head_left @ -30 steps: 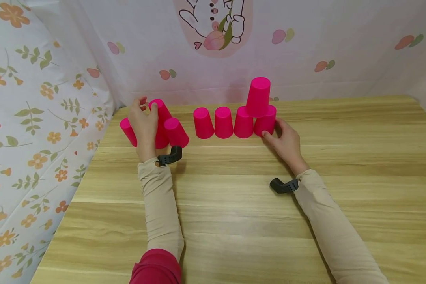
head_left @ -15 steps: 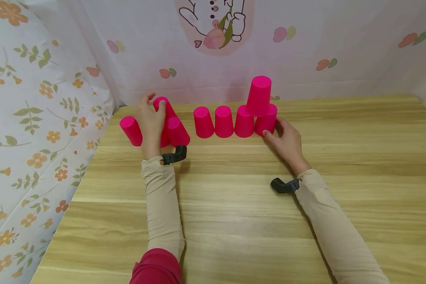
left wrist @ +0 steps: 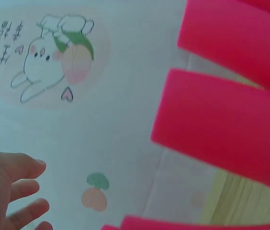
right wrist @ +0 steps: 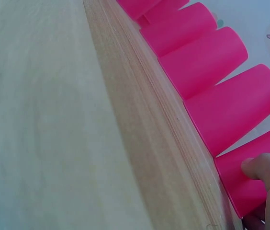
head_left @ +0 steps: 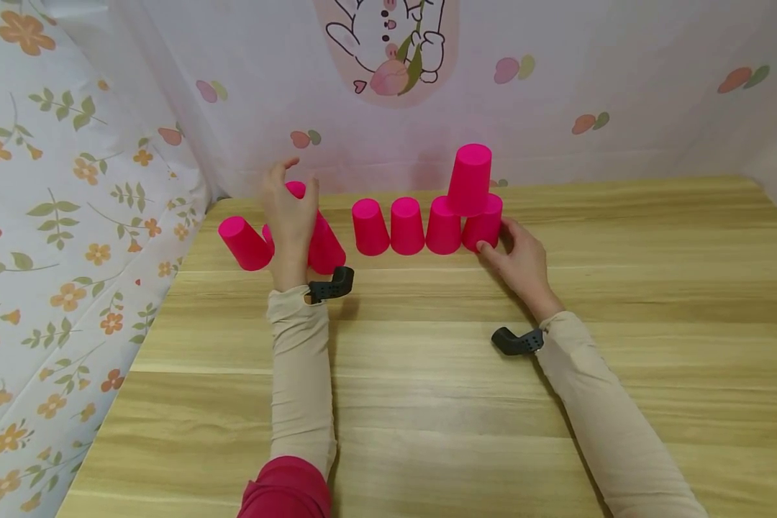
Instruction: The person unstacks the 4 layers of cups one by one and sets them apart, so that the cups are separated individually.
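Several pink cups stand upside down along the table's back. My left hand (head_left: 291,216) is raised among the left group, its fingers spread; in the left wrist view the fingers (left wrist: 25,189) hold nothing. Behind it shows the top of a raised cup (head_left: 296,189). On either side are a left cup (head_left: 246,244) and a right cup (head_left: 327,248); the hand partly hides another cup (head_left: 267,235). My right hand (head_left: 521,262) grips the row's rightmost cup (head_left: 485,224), thumb in front. One cup (head_left: 470,180) sits on the two rightmost ones.
Three further cups in the row, a left one (head_left: 371,227), a middle one (head_left: 407,226) and a right one (head_left: 443,226), stand close together. A patterned cloth (head_left: 233,65) hangs behind the wooden table (head_left: 414,388); floral cloth (head_left: 58,252) covers the left side.
My left hand has shifted right and its fingers have come away from the raised cup, which stands slightly farther right. My right hand has kept its hold.
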{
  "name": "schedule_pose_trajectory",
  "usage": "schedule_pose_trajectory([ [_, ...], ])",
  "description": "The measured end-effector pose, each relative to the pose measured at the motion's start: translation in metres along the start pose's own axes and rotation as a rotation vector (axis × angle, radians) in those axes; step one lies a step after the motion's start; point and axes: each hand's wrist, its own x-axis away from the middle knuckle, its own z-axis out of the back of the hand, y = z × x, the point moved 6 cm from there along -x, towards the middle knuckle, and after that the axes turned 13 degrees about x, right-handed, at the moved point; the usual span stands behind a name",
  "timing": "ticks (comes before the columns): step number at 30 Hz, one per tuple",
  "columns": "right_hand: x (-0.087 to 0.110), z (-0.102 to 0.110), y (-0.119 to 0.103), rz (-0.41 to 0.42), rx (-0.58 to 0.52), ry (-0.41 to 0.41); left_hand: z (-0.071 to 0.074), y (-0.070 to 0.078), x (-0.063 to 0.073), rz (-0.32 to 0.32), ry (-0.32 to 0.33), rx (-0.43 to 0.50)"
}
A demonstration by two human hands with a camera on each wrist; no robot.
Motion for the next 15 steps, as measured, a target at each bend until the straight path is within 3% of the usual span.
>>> schedule_pose_trajectory([
  [8, 0.002, 0.000, -0.001, -0.004, 0.008, -0.014, -0.021, 0.017, 0.003, -0.121, -0.027, 0.057],
  [15, 0.001, -0.001, 0.000, -0.005, 0.008, -0.006, -0.039, 0.025, 0.007, -0.125, -0.098, 0.085],
])
